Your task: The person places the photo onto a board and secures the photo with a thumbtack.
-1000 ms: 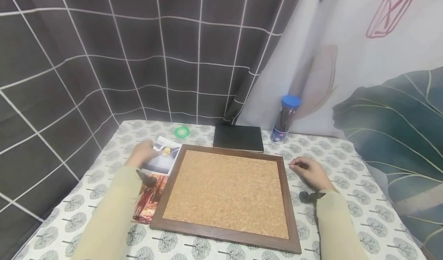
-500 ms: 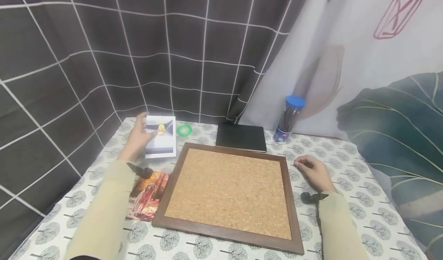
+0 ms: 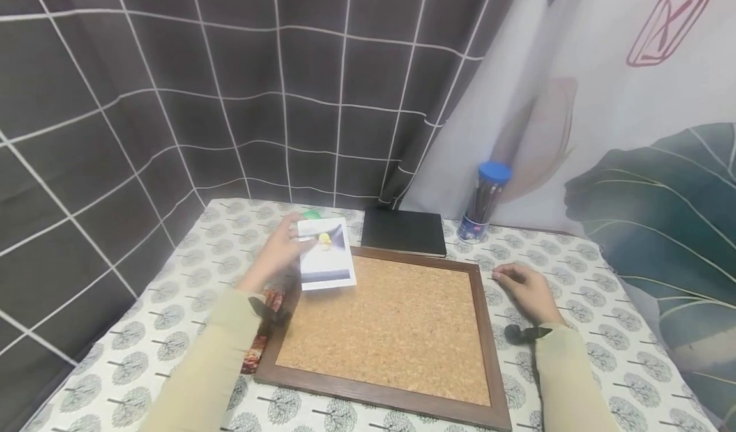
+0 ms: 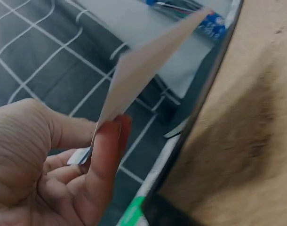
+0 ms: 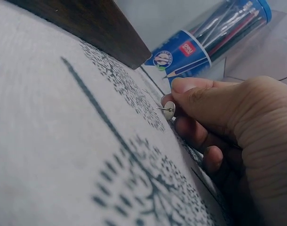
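My left hand [image 3: 280,253] pinches a white-bordered photo [image 3: 329,269] with a yellow spot in its picture. It holds the photo over the upper left corner of a cork board [image 3: 397,336] with a brown wooden frame. In the left wrist view, the thumb and fingers grip the photo [image 4: 134,82] by its edge, seen nearly edge-on and casting a shadow on the cork. Right of the board, my right hand [image 3: 528,293] is low over the cloth. A thumbtack [image 5: 169,111] is pinched in its fingertips, point facing out, in the right wrist view.
A red-orange photo [image 3: 253,358] lies left of the board, partly hidden by my left arm. Behind the board are a black notebook [image 3: 402,231], a blue-lidded tub of pencils [image 3: 484,199] and a green ring [image 3: 312,215]. A tree-print cloth [image 3: 190,272] covers the table.
My left hand has lifted the white-bordered photo off the table and carried it right, over the corner of the cork board. The right hand has stayed in place.
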A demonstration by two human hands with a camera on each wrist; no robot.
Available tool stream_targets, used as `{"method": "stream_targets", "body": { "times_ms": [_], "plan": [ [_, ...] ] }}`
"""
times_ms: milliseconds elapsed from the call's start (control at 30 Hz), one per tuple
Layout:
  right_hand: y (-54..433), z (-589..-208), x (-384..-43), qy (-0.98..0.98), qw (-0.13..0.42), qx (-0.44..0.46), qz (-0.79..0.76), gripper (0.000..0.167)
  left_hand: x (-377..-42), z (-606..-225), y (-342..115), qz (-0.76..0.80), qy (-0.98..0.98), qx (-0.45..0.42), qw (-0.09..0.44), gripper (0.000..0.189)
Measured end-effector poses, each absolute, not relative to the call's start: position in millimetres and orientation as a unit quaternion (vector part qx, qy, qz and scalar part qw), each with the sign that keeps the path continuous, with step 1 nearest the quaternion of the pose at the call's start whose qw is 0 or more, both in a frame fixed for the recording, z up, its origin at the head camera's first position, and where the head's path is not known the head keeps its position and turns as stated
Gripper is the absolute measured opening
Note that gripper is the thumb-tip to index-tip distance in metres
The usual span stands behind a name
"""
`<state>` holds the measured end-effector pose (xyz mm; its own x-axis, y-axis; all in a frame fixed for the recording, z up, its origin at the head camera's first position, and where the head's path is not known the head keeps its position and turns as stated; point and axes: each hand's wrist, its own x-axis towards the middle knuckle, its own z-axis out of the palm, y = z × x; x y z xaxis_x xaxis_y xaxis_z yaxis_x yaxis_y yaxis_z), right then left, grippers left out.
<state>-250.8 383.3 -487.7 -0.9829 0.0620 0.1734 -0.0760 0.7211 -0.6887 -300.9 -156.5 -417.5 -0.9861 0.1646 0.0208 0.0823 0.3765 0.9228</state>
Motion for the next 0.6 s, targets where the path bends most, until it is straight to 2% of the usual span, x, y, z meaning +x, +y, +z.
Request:
{"method": "stream_targets", "body": {
  "times_ms": [200,467,600],
  "plan": [
    [380.8,-487.8,-253.0,-0.924,0.093,0.004,0.370,0.043,-293.3,-434.7,-141.6,0.538,0.828,0.116,0.110,0.075],
    [383.8,-491.0,-249.7,-0.928,0.090,0.002,0.361,0.042,-288.7,-440.9,-137.7,0.501,0.841,0.162,0.129,0.063],
    [384.4,-490.2,-250.7,-0.928,0.093,0.007,0.360,0.041,-290.8,-441.5,-135.0,0.495,0.843,0.162,0.135,0.064]
  ]
}}
